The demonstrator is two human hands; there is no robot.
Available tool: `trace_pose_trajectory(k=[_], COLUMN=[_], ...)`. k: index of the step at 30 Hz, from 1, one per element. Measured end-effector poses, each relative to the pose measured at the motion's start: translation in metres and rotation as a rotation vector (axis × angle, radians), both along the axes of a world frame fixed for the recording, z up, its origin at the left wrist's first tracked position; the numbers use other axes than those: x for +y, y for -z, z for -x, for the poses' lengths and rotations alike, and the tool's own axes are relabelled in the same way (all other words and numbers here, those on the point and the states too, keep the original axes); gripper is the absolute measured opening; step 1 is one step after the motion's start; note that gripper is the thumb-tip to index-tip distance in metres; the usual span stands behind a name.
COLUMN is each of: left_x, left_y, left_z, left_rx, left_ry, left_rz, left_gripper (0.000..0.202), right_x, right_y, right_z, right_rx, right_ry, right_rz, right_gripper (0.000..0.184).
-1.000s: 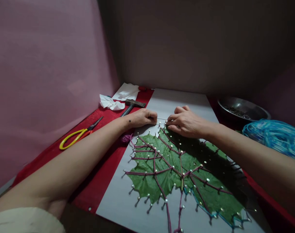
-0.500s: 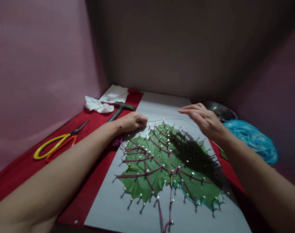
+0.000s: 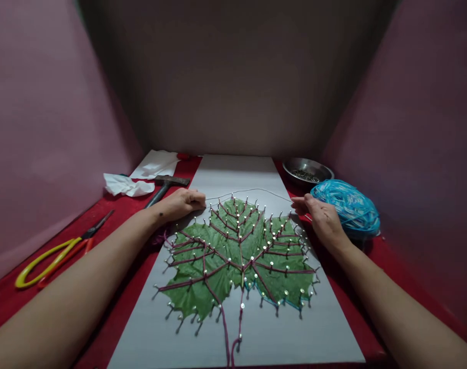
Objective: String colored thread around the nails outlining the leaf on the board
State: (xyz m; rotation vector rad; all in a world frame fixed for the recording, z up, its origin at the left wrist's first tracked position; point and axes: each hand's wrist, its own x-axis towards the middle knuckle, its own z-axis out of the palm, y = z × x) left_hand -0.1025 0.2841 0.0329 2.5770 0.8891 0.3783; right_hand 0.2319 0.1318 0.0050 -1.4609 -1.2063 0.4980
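A green lobed leaf (image 3: 223, 241) lies on a white board, ringed and crossed by several upright nails. Dark purple yarn (image 3: 218, 251) follows its veins, and a short run of blue yarn (image 3: 269, 301) edges its lower right lobe. My left hand (image 3: 187, 201) is closed in a fist at the leaf's upper left, at one end of a thin strand of yarn (image 3: 262, 189). This strand arcs above the leaf tip to my right hand (image 3: 320, 212), whose thumb and fingers are pinched together at its other end. Its colour is too dark to tell.
A blue yarn ball (image 3: 346, 207) sits beside my right hand, with a metal bowl of nails (image 3: 308, 170) behind it. On the left lie a hammer (image 3: 171, 180), crumpled tissue (image 3: 129, 185) and yellow-and-orange-handled scissors (image 3: 64, 256) on red cloth (image 3: 10, 292). Walls rise on three sides.
My right hand has come down from above the leaf to its upper right side, so its shadow is off the leaf. My view has turned to the right; my left hand stays closed.
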Motion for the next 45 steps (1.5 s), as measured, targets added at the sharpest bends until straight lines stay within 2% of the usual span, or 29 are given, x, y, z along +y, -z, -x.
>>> trace_pose_trajectory(k=[4,11,22,45], left_x=[-0.0011,-0.0039,-0.0064,-0.0079], left_y=[-0.0003,-0.0004,-0.0019,-0.0005], left_z=[-0.0001,-0.0009,-0.002,0.0], left_rx=[0.014,0.026,0.032,0.008], left_ry=[-0.011,-0.029,-0.041,-0.031], left_rz=[-0.003,-0.011,-0.036,-0.028], left_gripper=[0.019,0.018,0.019,0.016], right_x=[0.004,0.0046,0.0035,0.0021], right_y=[0.0048,0.0026,0.0027,0.0058], right_z=[-0.0041,-0.0029,-0.0042,-0.0046], right_rx=[-0.004,0.066,-0.058,-0.071], right_ry=[0.003,-0.006,-0.002,0.019], right_rz=[0.002,0.024,0.049,0.082], right_gripper=[0.057,0.057,0.057,0.052])
